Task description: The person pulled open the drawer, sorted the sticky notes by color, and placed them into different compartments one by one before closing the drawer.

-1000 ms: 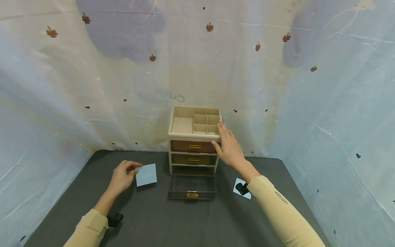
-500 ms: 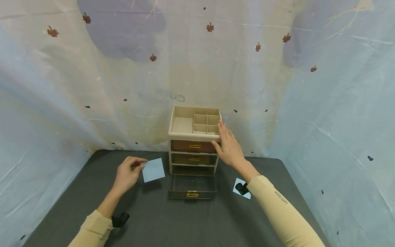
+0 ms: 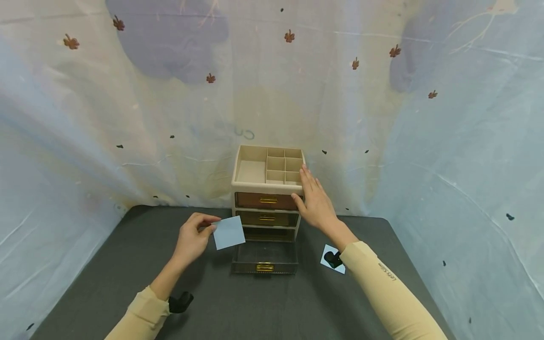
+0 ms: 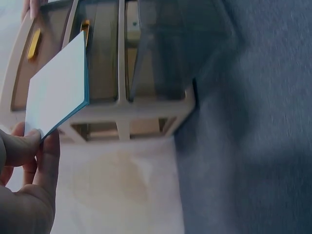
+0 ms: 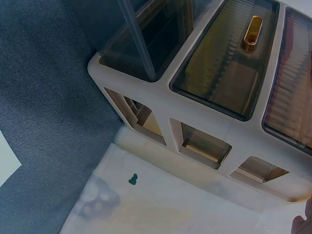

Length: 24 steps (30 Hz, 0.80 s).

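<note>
My left hand (image 3: pixel 194 240) pinches a light-blue square pad of paper (image 3: pixel 229 233) by its left edge, with thumb and fingers at that edge. In the left wrist view the pad (image 4: pixel 61 87) shows some thickness and a darker blue side. It is held up in front of the left side of a cream drawer organizer (image 3: pixel 267 187). The bottom drawer (image 3: pixel 265 257), clear and dark with a gold handle, is pulled out. My right hand (image 3: pixel 316 203) rests with extended fingers against the organizer's upper right side.
Another light-blue square (image 3: pixel 327 259) lies on the dark tabletop (image 3: pixel 263 307) at right, partly hidden by the black wrist camera (image 3: pixel 333 259). Two upper drawers are closed. Divided compartments (image 3: pixel 284 165) top the organizer. A patterned curtain (image 3: pixel 170 108) hangs behind the table.
My left hand has lifted the blue pad and carried it rightward, from beside the organizer to in front of its left edge. The right hand and the pulled-out drawer have stayed put.
</note>
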Motion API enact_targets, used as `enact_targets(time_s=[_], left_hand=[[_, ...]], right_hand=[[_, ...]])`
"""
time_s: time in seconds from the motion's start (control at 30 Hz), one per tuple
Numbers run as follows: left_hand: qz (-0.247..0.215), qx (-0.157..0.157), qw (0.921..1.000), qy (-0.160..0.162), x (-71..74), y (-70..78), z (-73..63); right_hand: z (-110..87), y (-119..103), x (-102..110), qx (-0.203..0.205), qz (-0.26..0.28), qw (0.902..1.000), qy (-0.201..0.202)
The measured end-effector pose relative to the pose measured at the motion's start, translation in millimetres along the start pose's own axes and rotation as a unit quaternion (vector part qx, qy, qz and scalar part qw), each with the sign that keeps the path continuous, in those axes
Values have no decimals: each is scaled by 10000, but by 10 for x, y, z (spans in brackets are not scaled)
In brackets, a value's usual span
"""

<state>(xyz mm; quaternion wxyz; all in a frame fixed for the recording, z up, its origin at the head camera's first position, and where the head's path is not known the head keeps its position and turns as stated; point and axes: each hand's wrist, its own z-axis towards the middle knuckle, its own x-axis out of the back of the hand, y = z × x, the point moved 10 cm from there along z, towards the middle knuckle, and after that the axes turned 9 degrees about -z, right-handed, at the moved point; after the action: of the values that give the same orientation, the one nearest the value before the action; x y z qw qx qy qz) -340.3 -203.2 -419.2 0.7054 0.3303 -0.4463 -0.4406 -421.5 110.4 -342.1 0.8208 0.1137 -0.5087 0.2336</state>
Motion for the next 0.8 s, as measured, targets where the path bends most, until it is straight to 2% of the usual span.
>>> enact_targets(time_s=[0.43,0.8], left_hand=[[-449,-152,9981,-381,-507,132,-23],[-425,-235,9970,-595,-832,143,-41]], right_hand=[[-7,-4,15,-4,81,10000,11],[7,1,12,14,71,10000,58]])
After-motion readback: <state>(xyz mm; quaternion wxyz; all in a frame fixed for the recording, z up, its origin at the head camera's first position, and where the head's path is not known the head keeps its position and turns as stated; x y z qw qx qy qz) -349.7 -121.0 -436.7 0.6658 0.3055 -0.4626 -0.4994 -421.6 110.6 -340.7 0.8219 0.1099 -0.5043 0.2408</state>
